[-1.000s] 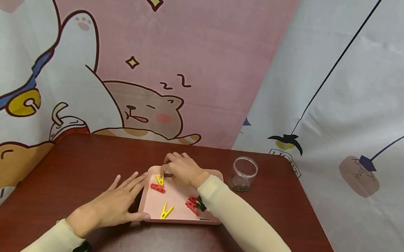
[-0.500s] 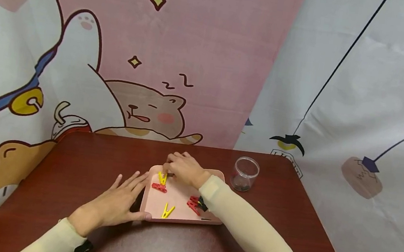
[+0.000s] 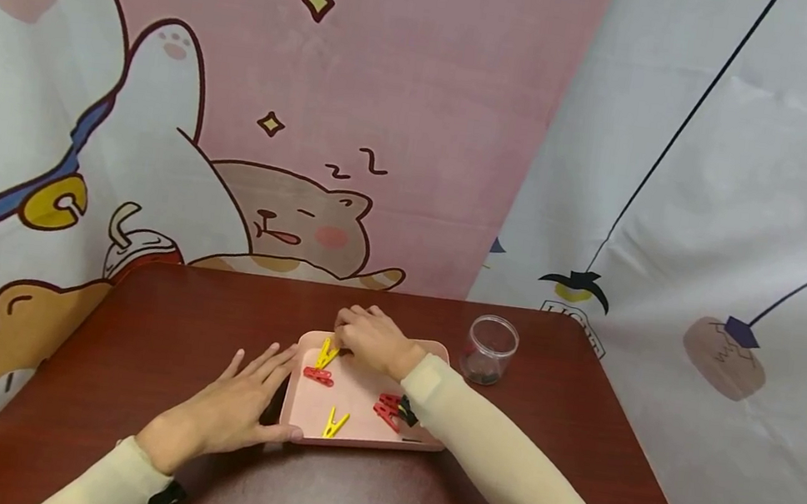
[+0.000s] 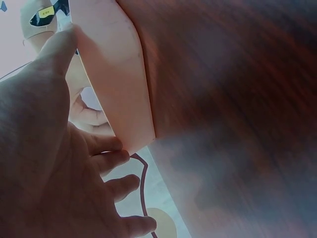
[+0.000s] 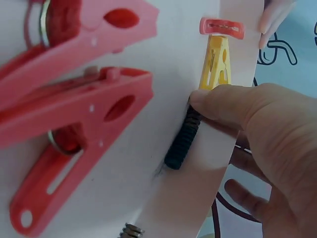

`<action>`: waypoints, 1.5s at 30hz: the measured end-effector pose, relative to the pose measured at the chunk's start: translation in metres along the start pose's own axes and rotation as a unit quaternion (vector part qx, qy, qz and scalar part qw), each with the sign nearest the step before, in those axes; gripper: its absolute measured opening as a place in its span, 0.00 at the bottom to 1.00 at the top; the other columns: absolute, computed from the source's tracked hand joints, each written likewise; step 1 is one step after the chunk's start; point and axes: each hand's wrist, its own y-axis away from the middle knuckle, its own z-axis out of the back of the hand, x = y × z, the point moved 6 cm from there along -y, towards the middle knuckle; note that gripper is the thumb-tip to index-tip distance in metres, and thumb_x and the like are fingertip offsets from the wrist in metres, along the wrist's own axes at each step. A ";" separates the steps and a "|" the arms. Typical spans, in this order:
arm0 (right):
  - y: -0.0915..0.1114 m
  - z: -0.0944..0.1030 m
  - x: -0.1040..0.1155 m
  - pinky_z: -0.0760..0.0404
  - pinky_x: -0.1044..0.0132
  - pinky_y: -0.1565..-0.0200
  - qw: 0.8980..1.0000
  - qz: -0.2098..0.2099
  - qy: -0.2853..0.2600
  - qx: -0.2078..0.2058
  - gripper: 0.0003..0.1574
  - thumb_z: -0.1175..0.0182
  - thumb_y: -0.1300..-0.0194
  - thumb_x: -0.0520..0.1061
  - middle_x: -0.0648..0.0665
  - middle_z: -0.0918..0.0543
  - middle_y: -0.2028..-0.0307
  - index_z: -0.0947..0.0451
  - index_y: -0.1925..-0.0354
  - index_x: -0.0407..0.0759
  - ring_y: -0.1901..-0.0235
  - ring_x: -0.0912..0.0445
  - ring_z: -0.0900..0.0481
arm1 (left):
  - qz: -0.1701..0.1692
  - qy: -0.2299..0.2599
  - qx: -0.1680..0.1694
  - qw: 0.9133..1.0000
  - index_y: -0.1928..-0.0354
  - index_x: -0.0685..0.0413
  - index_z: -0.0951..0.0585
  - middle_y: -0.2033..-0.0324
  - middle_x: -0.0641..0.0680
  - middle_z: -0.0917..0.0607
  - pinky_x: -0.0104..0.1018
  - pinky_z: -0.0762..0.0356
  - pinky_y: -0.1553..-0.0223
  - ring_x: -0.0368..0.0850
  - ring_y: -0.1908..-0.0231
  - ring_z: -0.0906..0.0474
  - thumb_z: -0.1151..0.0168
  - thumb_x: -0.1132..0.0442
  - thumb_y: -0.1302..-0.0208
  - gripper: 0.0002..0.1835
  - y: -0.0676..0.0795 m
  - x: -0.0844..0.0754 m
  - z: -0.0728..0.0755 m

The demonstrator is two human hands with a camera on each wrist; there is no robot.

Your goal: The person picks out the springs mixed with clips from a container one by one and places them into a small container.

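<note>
My right hand [image 3: 373, 339] reaches into the far left of a pink tray [image 3: 352, 386], fingers bent down. In the right wrist view its thumb presses the end of a dark, ridged screw [image 5: 183, 141], with other fingers partly hidden. A yellow clothespin [image 3: 327, 354] lies right beside those fingertips, and a red clothespin [image 3: 318, 376] lies just nearer. My left hand [image 3: 229, 407] spreads along the tray's left side, thumb at the near corner and fingertips at the rim. Another yellow clothespin [image 3: 335, 423] lies near the front wall; red clothespins [image 3: 386, 412] lie below the right forearm.
A clear round jar [image 3: 490, 349] stands on the table to the right of the tray, with small dark pieces at its bottom. A ridged metal end [image 5: 131, 231] shows at the bottom of the right wrist view. Printed cloth hangs behind the brown table [image 3: 231, 302].
The right hand has shifted slightly right, and the yellow clothespin beside it has turned and moved a little. The dark screw is now hidden in the head view. The left hand stays put.
</note>
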 end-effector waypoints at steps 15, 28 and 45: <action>0.018 0.009 -0.012 0.23 0.52 0.41 0.997 -0.034 -0.058 0.032 0.05 0.23 0.36 0.50 0.54 0.16 0.43 0.08 0.70 0.61 0.40 0.53 0.23 | 0.001 -0.010 -0.004 1.000 0.16 0.55 0.39 0.14 0.55 0.43 0.79 0.47 0.24 0.63 0.15 0.47 0.38 0.21 0.37 0.60 -0.001 -0.001 0.006; 0.041 0.032 -0.008 0.22 0.51 0.39 0.995 -0.037 -0.085 -0.029 0.02 0.25 0.35 0.53 0.53 0.17 0.42 0.09 0.63 0.60 0.40 0.54 0.22 | 0.005 -0.008 -0.005 1.000 0.16 0.55 0.38 0.15 0.56 0.41 0.80 0.47 0.25 0.64 0.16 0.47 0.37 0.21 0.38 0.61 0.002 0.001 0.008; 0.111 0.061 -0.044 0.21 0.48 0.39 0.983 -0.084 -0.086 -0.138 0.04 0.27 0.34 0.52 0.50 0.16 0.41 0.09 0.61 0.57 0.42 0.52 0.20 | -0.001 0.011 0.003 1.000 0.16 0.55 0.39 0.15 0.55 0.41 0.80 0.49 0.24 0.63 0.15 0.48 0.36 0.22 0.38 0.60 -0.001 -0.005 0.005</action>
